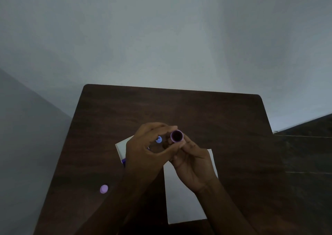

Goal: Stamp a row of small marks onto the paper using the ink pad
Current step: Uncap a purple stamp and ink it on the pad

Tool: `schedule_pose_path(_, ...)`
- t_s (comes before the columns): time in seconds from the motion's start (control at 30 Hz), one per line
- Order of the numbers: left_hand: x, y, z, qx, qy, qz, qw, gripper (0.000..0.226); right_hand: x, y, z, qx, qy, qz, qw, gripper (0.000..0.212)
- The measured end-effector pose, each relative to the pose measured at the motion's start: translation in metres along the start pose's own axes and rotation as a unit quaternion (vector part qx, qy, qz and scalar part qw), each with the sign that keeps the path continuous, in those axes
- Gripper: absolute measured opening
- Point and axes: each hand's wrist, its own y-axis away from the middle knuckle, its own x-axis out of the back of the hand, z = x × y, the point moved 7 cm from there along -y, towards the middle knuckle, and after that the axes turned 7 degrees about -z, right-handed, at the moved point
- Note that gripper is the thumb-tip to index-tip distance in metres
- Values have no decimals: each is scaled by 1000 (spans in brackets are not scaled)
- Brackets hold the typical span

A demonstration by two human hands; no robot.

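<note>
My right hand (192,164) holds a small purple cylinder (177,136), a stamp with its dark round end turned up toward me. My left hand (143,150) curls beside it, thumb and fingertips touching the stamp's side. A white sheet of paper (181,204) lies on the dark wooden table (215,112) under my right hand. Behind my left hand sits a white box with a blue edge (120,149), partly hidden; whether it is the ink pad I cannot tell. A small blue round piece (158,139) shows through the gap in my left hand.
A purple round cap (104,189) lies on the table at the near left. A grey wall (161,37) rises just past the table's far edge. A dark tiled floor (309,154) shows to the right of the table.
</note>
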Motion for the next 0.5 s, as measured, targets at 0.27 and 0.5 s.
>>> schedule_pose_path(0.27,9,5,13,-32,-30,42,998,52,-3,-4,3,-2,-39,-18,999,41)
schedule_pose_path(0.5,20,8,26,-90,-63,93,990,47,-7,-5,2,-3,-67,-8,998,43)
